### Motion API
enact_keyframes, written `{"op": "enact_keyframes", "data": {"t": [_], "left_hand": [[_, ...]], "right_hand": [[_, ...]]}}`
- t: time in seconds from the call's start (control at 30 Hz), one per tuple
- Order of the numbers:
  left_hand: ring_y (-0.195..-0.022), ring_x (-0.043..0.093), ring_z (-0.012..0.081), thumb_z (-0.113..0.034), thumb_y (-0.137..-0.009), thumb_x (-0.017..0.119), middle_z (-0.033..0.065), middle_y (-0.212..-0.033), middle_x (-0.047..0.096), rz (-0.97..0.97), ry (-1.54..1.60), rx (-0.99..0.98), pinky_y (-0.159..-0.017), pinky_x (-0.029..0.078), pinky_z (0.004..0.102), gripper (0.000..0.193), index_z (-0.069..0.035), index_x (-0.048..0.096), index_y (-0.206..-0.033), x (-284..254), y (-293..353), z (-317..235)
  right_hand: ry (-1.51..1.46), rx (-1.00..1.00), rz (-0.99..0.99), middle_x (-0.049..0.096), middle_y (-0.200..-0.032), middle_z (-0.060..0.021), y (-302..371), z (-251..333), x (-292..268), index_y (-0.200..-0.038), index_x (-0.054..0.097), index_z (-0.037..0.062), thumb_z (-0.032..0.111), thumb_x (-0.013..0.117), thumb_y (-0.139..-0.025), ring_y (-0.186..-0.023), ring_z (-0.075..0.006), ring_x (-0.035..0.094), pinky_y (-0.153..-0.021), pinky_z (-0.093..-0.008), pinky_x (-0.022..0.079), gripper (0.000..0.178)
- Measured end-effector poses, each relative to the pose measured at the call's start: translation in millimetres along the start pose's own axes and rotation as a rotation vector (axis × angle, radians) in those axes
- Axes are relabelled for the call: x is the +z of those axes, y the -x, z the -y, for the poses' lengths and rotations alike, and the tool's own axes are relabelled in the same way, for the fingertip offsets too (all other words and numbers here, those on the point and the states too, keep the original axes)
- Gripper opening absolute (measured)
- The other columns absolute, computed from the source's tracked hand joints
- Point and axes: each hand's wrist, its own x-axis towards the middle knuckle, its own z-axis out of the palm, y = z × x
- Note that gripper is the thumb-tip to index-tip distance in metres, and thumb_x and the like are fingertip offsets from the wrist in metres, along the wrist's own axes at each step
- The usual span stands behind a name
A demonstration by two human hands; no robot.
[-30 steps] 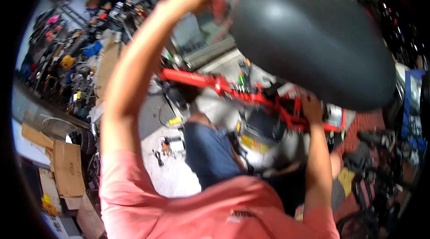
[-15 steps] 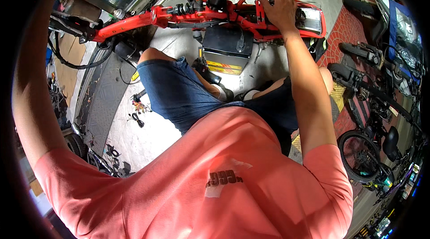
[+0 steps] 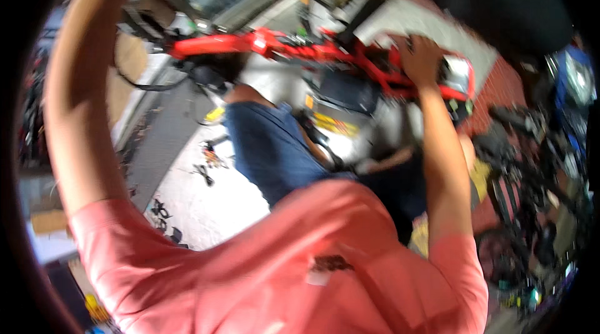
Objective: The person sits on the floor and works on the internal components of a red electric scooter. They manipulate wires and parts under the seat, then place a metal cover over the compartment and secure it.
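Observation:
A red frame (image 3: 215, 45) of what looks like a small electric bike stretches across the far side in front of me. My right hand (image 3: 420, 62) is on its rear part, with the fingers closed around a red bar, slightly blurred. My left arm (image 3: 84, 102) reaches up past the upper left edge, so the left hand is out of sight. A black box with yellow-and-red markings (image 3: 340, 106), like a battery, stands on the floor just under the frame, between my legs.
Loose wires and small connectors (image 3: 211, 157) lie on the pale floor at left. A grey ridged mat (image 3: 153, 140) lies beyond them. Several parked bikes or scooters crowd the right side, beside red tiles (image 3: 500, 99). A large dark shape (image 3: 487, 2) covers the upper right.
The view has shifted and blurred, so the frame, box and legs appear farther right and lower. The dark shape at upper right covers more. My right hand still holds the frame.

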Motion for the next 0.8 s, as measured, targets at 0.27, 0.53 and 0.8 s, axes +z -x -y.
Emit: {"op": "enact_keyframes", "data": {"t": [0.27,0.53,0.8], "left_hand": [[-0.095,0.073,0.0355,-0.034,-0.1,0.06,0.0203,-0.101,0.074,-0.279,0.0,0.037,-0.083,0.058,0.0487,0.033,-0.006,0.07,-0.115,-7,46,147],[-0.081,0.072,0.0278,-0.054,-0.1,0.061,0.0126,-0.085,0.074,-0.128,0.272,-0.188,-0.076,0.054,0.0411,0.052,-0.005,0.075,-0.109,-8,71,172],[-0.089,0.074,0.0307,-0.061,-0.092,0.067,0.0192,-0.096,0.078,0.413,0.107,-0.05,-0.078,0.057,0.0474,0.06,-0.003,0.078,-0.101,-22,-40,-7]], "right_hand": [[0.067,-0.062,-0.188,0.072,-0.117,-0.0215,21,10,2,-0.115,0.072,0.0031,0.049,0.062,-0.1,-0.113,-0.0421,0.064,-0.099,-0.0537,0.046,0.05],[-0.101,0.086,0.06,0.07,-0.125,-0.0229,18,21,-24,-0.124,0.071,0.0045,0.042,0.065,-0.1,-0.121,-0.0443,0.062,-0.107,-0.0528,0.043,0.045],[0.012,-0.011,-0.018,0.07,-0.121,-0.0209,12,18,-18,-0.12,0.072,0.0078,0.05,0.065,-0.096,-0.121,-0.0414,0.061,-0.103,-0.0568,0.043,0.049]]}}
